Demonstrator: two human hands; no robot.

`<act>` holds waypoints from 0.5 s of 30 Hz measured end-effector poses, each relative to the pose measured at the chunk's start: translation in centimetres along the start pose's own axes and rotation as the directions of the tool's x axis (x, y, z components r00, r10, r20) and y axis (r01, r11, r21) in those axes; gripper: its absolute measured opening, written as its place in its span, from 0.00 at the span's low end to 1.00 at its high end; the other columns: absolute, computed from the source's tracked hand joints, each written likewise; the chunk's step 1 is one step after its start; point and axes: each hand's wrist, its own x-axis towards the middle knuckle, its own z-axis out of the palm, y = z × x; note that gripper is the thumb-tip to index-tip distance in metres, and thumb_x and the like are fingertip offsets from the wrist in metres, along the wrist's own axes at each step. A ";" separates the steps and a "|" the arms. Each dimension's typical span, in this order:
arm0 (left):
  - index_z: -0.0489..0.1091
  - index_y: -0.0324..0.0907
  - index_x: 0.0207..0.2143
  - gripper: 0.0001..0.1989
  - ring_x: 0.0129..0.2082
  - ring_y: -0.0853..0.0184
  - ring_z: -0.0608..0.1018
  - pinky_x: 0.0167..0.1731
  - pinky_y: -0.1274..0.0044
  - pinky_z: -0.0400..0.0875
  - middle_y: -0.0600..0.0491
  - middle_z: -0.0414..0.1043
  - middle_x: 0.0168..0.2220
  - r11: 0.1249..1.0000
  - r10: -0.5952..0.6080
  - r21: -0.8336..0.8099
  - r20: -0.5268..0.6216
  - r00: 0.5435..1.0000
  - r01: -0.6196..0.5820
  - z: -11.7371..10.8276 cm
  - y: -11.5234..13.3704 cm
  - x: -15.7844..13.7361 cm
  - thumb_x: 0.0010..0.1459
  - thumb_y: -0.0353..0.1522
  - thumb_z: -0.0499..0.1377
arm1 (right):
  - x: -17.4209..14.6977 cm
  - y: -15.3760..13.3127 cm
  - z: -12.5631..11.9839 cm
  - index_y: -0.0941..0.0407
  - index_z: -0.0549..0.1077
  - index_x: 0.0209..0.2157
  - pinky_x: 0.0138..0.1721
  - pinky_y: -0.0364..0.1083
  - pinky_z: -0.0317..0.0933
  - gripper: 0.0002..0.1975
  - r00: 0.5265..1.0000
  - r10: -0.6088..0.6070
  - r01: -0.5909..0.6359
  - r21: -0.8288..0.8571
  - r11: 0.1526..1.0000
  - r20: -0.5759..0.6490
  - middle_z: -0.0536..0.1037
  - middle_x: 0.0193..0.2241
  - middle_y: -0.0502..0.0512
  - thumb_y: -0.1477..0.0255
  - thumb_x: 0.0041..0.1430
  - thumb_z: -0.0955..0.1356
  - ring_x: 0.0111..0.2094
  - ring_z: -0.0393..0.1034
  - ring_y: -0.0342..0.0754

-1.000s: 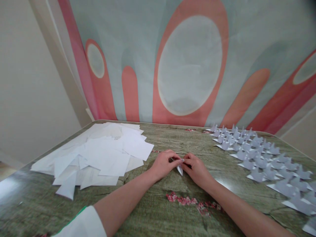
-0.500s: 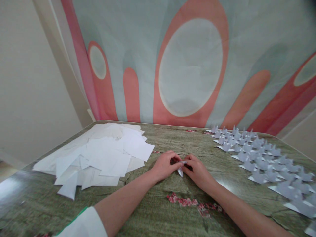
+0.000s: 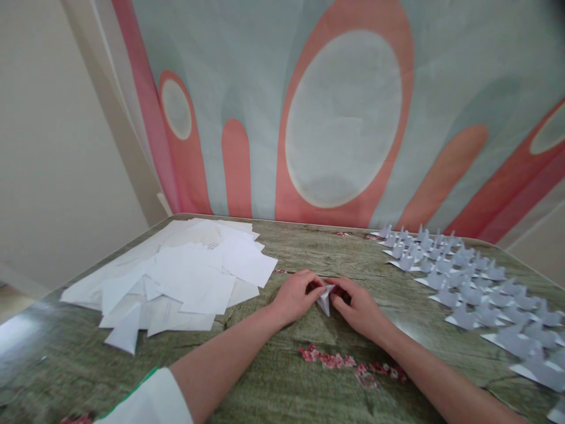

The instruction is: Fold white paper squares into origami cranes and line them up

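Observation:
A small folded white paper piece (image 3: 325, 301) is held between both hands, just above the middle of the table, with one narrow point hanging downward. My left hand (image 3: 299, 297) pinches its left side between thumb and fingers. On the other side, my right hand (image 3: 355, 303) has its fingers and thumb closed at the paper's right edge. The fingers hide part of the folds.
Loose white paper sheets (image 3: 189, 277) lie piled on the left, a folded triangular piece (image 3: 126, 331) at their near edge. Rows of folded paper birds (image 3: 468, 294) stand on the right. The wood-patterned table (image 3: 265, 377) meets a patterned backdrop (image 3: 256, 171).
The folded paper has turned slightly and shows more of its face between the hands. My fingers have shifted a little on it. The view has moved very slightly.

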 end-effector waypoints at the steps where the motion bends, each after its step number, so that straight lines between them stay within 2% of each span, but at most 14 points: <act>1: 0.69 0.41 0.31 0.06 0.33 0.68 0.70 0.33 0.79 0.62 0.54 0.69 0.31 1.000 0.002 0.003 0.000 1.000 -0.002 0.0 0.0 0.0 0.55 0.33 0.55 | 0.0 -0.1 -0.1 0.58 0.70 0.42 0.35 0.45 0.59 0.14 1.000 0.017 -0.017 0.010 1.000 0.000 0.72 0.30 0.53 0.76 0.53 0.62 0.31 0.66 0.46; 6: 0.69 0.40 0.30 0.06 0.33 0.68 0.70 0.33 0.79 0.62 0.54 0.69 0.30 1.000 0.005 0.016 -0.014 1.000 -0.005 0.1 0.1 -0.1 0.55 0.33 0.55 | -0.2 -0.5 -0.1 0.57 0.70 0.41 0.33 0.44 0.59 0.13 1.000 0.010 -0.010 -0.004 1.000 0.010 0.72 0.30 0.53 0.68 0.54 0.64 0.31 0.66 0.46; 10: 0.69 0.40 0.30 0.06 0.32 0.68 0.70 0.32 0.79 0.63 0.54 0.69 0.30 1.000 -0.001 -0.007 -0.009 1.000 0.001 0.1 0.0 -0.1 0.55 0.33 0.55 | -0.1 -0.3 0.2 0.57 0.70 0.40 0.33 0.44 0.58 0.12 1.000 -0.006 0.007 -0.057 0.998 0.012 0.71 0.29 0.52 0.70 0.53 0.65 0.30 0.65 0.46; 15: 0.70 0.40 0.33 0.05 0.33 0.69 0.71 0.33 0.79 0.64 0.54 0.70 0.31 0.997 -0.004 -0.079 0.053 0.999 0.009 -0.3 -0.3 -0.2 0.54 0.31 0.55 | -0.1 0.0 0.4 0.56 0.70 0.39 0.32 0.44 0.58 0.11 0.999 -0.032 0.033 -0.068 0.997 0.009 0.70 0.29 0.52 0.71 0.53 0.64 0.30 0.64 0.46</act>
